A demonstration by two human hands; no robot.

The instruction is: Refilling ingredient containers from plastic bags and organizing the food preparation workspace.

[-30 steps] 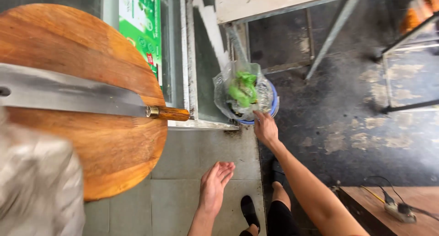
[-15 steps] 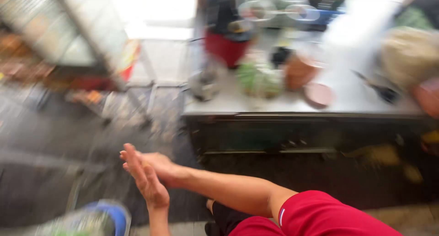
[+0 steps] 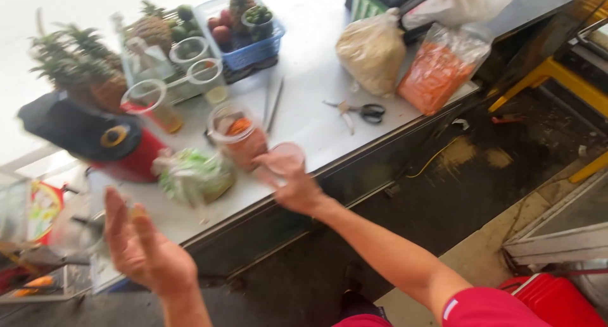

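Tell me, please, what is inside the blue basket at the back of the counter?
The blue basket holds reddish round fruit and a clear cup of dark green pieces. Whatever lies beneath them is covered, and motion blur hides finer detail.

Bright daylight, coming from upper left: the white counter (image 3: 316, 93) glares there and the far edge is nearly blown out. Floor at lower right sits much darker, w/ soft shade under the counter's edge. Heavy motion blur across the whole frame; left hand (image 3: 142, 251) and right hand (image 3: 288, 181) smeared, fingers w/o clear outline. Plastic cups (image 3: 190, 74) and pineapples (image 3: 76, 64) at left streaked, ghosted. Scissors (image 3: 358, 112) a bit sharper. Wide-angle tilt at edges.
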